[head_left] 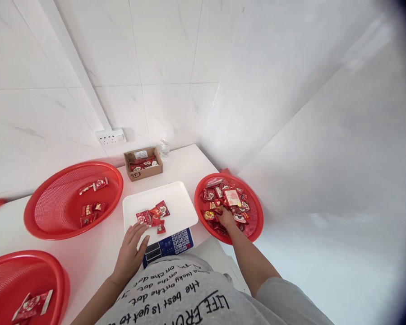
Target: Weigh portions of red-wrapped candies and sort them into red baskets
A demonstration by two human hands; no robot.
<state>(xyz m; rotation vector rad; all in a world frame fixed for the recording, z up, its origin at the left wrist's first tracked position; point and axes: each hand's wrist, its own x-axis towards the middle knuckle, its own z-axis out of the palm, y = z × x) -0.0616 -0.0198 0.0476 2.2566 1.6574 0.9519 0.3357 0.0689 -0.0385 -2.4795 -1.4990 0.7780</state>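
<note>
My left hand (pixel 131 250) lies flat with fingers stretched out at the front left corner of a white scale (pixel 176 198), holding nothing. Several red candy packets (pixel 154 215) lie on the scale's pan. My right hand (pixel 226 218) reaches into a small red basket (pixel 257 221) full of red candy packets (pixel 228 201); its fingers are curled into the pile and what they grip is hidden.
A large red basket (pixel 40 212) with a few packets stands at the left. Another red basket (pixel 54 275) sits at the near left. A cardboard box (pixel 144 171) of packets and a water bottle (pixel 164 148) stand by the wall. The scale's keypad (pixel 176 243) faces me.
</note>
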